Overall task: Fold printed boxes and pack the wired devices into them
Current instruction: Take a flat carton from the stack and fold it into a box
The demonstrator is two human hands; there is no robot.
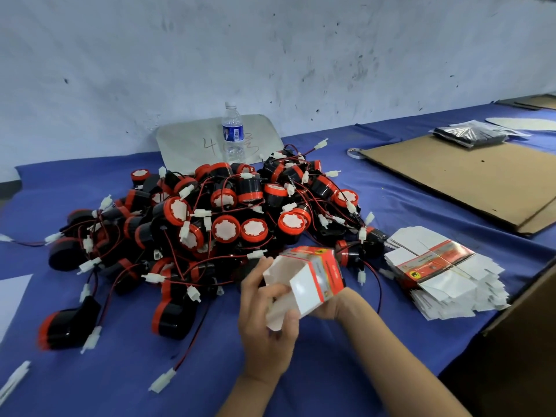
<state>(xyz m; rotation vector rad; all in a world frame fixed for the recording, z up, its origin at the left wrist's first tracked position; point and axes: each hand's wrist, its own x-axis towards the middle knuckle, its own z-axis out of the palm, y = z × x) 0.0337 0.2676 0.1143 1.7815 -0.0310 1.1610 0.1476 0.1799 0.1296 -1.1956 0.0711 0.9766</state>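
A half-formed printed box (313, 281), white inside with a red and black printed band, is held above the blue table (316, 380). My left hand (266, 320) grips its open white end, thumb on the lower flap and fingers curled over the upper edge. My right hand (329, 308) holds the box from underneath, mostly hidden behind it. A big pile of black and red wired devices (210, 221) with white connectors lies just beyond the box. A stack of flat printed boxes (436, 272) lies to the right.
A water bottle (232, 130) stands against a grey board at the wall behind the pile. A large cardboard sheet (469, 179) covers the table's right side, with a dark bagged bundle (472, 135) beyond. A brown carton edge (529, 299) rises at the right.
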